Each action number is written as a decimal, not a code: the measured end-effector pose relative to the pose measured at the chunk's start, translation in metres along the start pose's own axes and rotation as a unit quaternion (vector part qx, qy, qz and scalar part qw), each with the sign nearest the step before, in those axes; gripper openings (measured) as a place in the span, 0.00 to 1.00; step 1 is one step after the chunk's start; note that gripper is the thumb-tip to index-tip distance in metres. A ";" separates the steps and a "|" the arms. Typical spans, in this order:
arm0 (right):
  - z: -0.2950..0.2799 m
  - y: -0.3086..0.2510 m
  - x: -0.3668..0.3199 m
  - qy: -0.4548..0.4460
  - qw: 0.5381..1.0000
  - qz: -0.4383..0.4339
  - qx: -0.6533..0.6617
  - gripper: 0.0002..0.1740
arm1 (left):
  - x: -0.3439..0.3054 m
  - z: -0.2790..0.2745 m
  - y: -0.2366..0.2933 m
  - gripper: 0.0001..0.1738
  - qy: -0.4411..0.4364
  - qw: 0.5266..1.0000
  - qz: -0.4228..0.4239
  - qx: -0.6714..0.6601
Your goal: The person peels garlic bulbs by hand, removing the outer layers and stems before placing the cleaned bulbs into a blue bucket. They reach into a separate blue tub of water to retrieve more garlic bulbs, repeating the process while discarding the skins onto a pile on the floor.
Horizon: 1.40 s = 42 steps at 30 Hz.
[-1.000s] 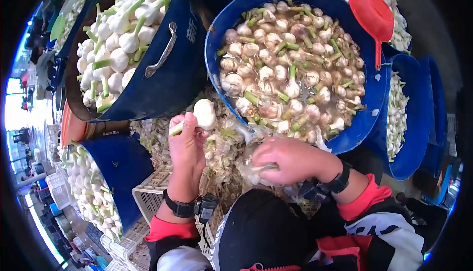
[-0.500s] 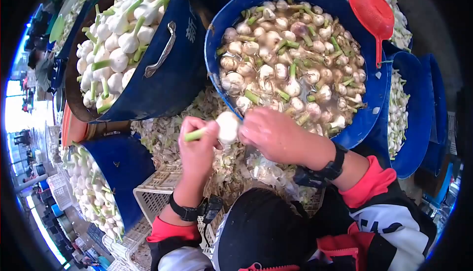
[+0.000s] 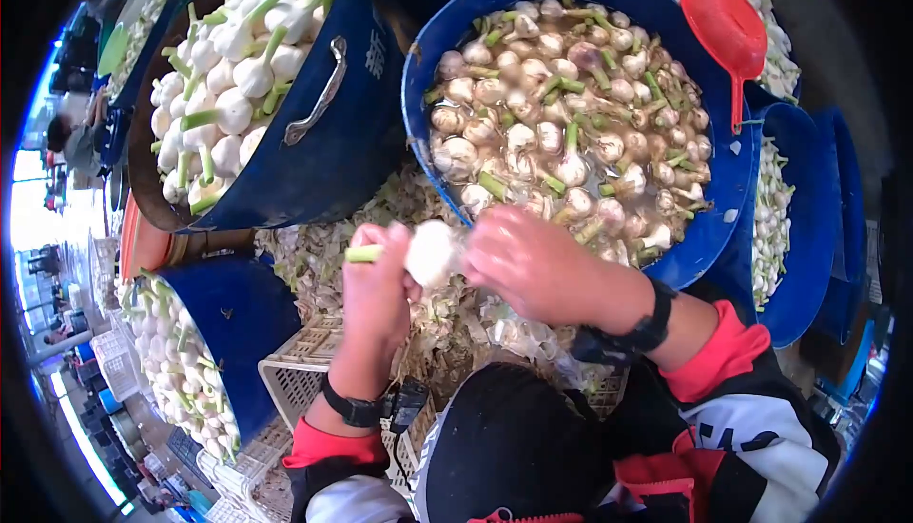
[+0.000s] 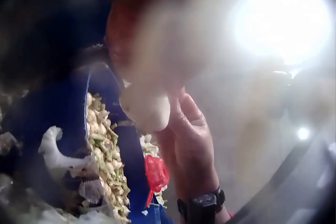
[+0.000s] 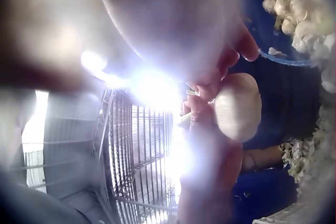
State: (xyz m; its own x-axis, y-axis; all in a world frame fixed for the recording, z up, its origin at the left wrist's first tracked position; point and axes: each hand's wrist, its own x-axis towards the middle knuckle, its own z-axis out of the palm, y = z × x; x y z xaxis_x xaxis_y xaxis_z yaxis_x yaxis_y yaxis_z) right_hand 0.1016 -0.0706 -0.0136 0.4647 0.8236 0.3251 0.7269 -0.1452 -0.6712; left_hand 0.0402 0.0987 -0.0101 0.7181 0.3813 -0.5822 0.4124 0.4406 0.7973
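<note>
A peeled white garlic bulb (image 3: 433, 253) with a cut green stem (image 3: 363, 254) is held up between both hands. My left hand (image 3: 373, 290) grips it at the stem, thumb along the neck. At the bulb's right side, my right hand (image 3: 533, 266) has curled fingers pinching its surface, where a thin blurred strip of skin shows. The left wrist view has the bulb (image 4: 147, 109) against the right hand's fingers. In the right wrist view, the bulb (image 5: 239, 107) looks smooth and white. Below the hands lies a heap of garlic peelings (image 3: 437, 319).
A blue tub (image 3: 416, 95) of unpeeled garlic in murky water stands ahead. Left of it, a tilted blue barrel (image 3: 366, 133) holds clean bulbs. A red ladle (image 3: 725, 29) sits on the tub's far-right rim. A white plastic crate (image 3: 295, 366) stands at lower left.
The right hand has left the loose skins at lower right and come up to the bulb. The left hand moved right with the bulb, then slightly back left.
</note>
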 end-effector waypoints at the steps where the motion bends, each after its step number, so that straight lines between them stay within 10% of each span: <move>1: 0.002 -0.003 -0.011 -0.014 1.000 -0.002 -0.016 0.03 | 0.010 -0.010 -0.001 0.09 -0.013 0.993 -0.059 -0.105; 6: 0.012 -0.004 -0.036 -0.213 0.970 0.092 -0.079 0.06 | 0.025 -0.041 0.005 0.08 -0.065 0.951 -0.152 -0.261; 9: 0.016 -0.017 -0.011 -0.023 0.966 0.239 0.100 0.14 | 0.012 -0.025 0.008 0.08 -0.055 0.968 -0.134 -0.203; 11: 0.022 -0.014 0.005 0.121 0.800 0.369 0.458 0.16 | -0.004 -0.003 0.009 0.08 -0.035 0.981 -0.118 -0.153; 15: 0.018 -0.022 0.004 0.196 0.948 0.203 0.149 0.12 | 0.000 0.010 -0.001 0.09 -0.024 0.981 -0.121 -0.149; 18: 0.018 -0.007 -0.010 0.114 0.988 0.105 0.012 0.12 | 0.004 0.004 -0.001 0.08 -0.025 0.968 -0.157 -0.193; 19: 0.013 -0.004 -0.014 -0.102 0.972 0.213 -0.010 0.15 | 0.007 -0.003 0.002 0.08 -0.036 0.960 -0.167 -0.221; 22: 0.011 -0.004 -0.032 -0.018 0.976 0.195 0.092 0.23 | 0.007 -0.013 0.010 0.12 -0.039 0.965 -0.114 -0.234; 24: 0.009 -0.005 -0.022 0.019 0.891 0.298 0.342 0.32 | -0.011 0.005 0.018 0.09 -0.034 0.997 -0.064 -0.015; 26: 0.005 0.006 -0.013 0.000 0.602 0.423 0.677 0.35 | -0.007 0.002 0.006 0.23 -0.226 0.974 0.028 0.000; 28: -0.016 0.021 -0.024 0.056 0.525 0.313 0.789 0.39 | -0.004 0.005 0.010 0.27 -0.232 0.969 0.085 -0.019; 32: -0.123 0.040 -0.044 0.106 0.613 0.020 0.782 0.29 | 0.004 -0.005 0.018 0.24 -0.130 0.989 0.071 -0.011; 33: -0.121 0.068 -0.056 0.072 0.786 0.196 0.582 0.24 | 0.003 -0.003 0.017 0.21 -0.122 0.991 0.053 0.013; 35: -0.089 0.131 -0.088 -0.171 0.906 0.385 0.046 0.21 | 0.005 0.005 0.011 0.13 -0.129 0.990 0.037 0.037; 36: -0.072 0.154 -0.105 -0.355 0.823 0.378 -0.234 0.22 | 0.003 0.012 0.011 0.11 -0.136 0.988 0.046 0.057; 39: -0.051 0.177 -0.143 -0.401 0.774 0.294 -0.391 0.23 | 0.010 0.024 0.002 0.08 -0.160 0.984 0.033 0.066; 42: -0.048 0.147 -0.119 -0.050 0.887 0.408 -0.211 0.19 | 0.016 0.029 -0.011 0.09 -0.205 0.974 0.009 0.093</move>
State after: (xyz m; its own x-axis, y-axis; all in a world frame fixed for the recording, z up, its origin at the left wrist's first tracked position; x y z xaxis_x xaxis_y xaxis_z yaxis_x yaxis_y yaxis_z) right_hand 0.1774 -0.2164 -0.1196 0.8916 0.3910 -0.2283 0.3036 -0.8903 -0.3394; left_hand 0.0637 0.0765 -0.0240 0.8738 0.0141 -0.4861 0.4650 0.2682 0.8437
